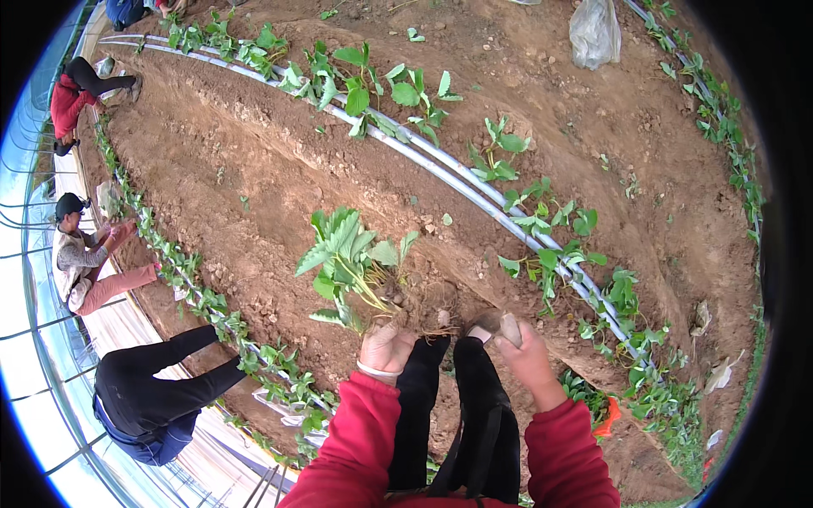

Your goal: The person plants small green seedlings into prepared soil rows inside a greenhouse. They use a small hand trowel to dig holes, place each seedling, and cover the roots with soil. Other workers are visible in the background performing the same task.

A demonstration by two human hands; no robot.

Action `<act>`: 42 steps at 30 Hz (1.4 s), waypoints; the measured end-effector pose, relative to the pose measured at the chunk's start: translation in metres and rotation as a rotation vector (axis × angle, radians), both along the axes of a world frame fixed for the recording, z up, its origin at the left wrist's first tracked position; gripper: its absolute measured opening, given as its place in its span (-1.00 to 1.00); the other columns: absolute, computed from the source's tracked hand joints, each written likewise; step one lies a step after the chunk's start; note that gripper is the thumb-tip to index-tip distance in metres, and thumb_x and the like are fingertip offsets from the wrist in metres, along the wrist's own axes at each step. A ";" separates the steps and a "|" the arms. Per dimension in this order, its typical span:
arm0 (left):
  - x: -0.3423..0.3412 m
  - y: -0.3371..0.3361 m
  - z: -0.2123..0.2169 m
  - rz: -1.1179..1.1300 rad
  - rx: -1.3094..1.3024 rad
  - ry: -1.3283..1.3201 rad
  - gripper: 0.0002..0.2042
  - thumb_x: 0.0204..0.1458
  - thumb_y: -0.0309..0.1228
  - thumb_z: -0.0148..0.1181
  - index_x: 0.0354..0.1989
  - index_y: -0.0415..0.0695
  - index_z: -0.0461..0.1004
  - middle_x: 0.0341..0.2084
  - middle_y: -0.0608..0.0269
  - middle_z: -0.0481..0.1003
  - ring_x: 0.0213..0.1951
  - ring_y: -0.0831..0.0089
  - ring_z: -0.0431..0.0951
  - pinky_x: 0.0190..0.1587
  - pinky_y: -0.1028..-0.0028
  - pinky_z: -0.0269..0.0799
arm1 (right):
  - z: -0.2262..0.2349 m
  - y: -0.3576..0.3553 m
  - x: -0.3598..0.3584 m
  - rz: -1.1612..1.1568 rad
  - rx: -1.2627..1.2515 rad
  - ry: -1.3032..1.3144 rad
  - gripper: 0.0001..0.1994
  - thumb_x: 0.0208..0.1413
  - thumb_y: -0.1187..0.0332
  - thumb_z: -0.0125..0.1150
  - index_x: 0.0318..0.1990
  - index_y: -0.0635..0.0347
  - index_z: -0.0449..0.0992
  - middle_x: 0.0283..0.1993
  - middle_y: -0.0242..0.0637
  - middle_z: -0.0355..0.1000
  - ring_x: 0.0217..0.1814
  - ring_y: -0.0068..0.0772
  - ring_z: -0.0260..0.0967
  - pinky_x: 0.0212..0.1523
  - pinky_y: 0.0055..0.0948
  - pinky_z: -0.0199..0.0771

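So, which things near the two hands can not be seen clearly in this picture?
- Left hand, head view: its fingers are hidden behind the seedling roots.
- Right hand, head view: the small grey-brown thing it holds is mostly covered by fingers; its kind is unclear.
- Feet: hidden by the black trousers.
- Plastic bag: contents too small to tell.

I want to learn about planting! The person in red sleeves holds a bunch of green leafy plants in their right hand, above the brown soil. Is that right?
Not quite. The head view shows the bunch of green leafy plants in the left hand, not the right. The right hand grips a small tool. The sleeves are red, the soil brown.
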State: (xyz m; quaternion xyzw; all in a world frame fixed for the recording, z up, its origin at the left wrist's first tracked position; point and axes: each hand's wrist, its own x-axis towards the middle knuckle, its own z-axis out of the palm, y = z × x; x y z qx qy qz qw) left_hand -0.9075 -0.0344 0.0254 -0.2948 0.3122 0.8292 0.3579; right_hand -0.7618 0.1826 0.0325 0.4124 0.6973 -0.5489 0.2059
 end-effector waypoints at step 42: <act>-0.067 -0.013 -0.114 -0.193 -0.819 0.418 -0.72 -0.04 -0.61 0.17 -0.10 -0.23 0.45 -0.13 0.25 0.47 -0.14 0.53 0.46 -0.09 0.52 0.38 | -0.049 0.050 -0.112 0.681 0.644 -0.077 -0.68 0.01 0.31 0.11 -0.03 0.05 0.42 -0.42 -0.14 0.43 -0.42 -0.07 0.42 -0.40 -0.20 0.43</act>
